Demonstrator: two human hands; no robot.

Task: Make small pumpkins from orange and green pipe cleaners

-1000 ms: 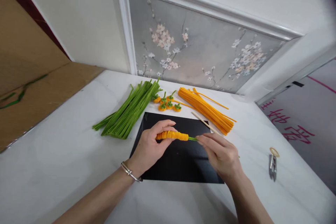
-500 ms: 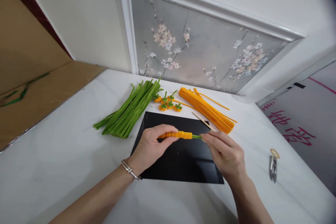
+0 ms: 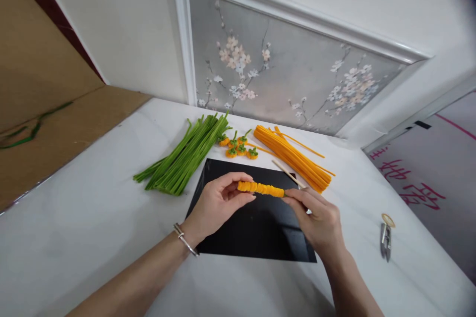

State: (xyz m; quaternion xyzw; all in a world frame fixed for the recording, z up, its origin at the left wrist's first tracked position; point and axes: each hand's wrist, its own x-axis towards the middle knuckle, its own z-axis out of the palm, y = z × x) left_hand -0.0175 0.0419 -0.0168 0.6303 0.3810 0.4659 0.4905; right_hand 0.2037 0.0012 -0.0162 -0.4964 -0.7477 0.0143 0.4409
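Over a black mat [image 3: 256,228], a coiled orange pipe cleaner [image 3: 262,188] is held nearly level. My right hand [image 3: 316,210] pinches its right end, where a bit of green stem shows at the fingertips. My left hand [image 3: 219,200] surrounds the coil's left end loosely, thumb and forefinger apart with gaps above and below it. Whether other left fingers touch the coil from behind is hidden. Beyond the mat sit several small orange pieces with green tops [image 3: 241,149], like little persimmons.
Green pipe cleaners [image 3: 186,158] lie bundled at the left, orange pipe cleaners [image 3: 293,156] at the right. A thin pale stick [image 3: 286,172] crosses the mat's far right edge. Thread snips [image 3: 386,240] rest on the white table [image 3: 111,228] at right. A framed floral panel [image 3: 290,64] stands behind.
The coil has shifted right, against my right fingertips, so the green length between them is now mostly covered. My left thumb and forefinger have parted from the coil.
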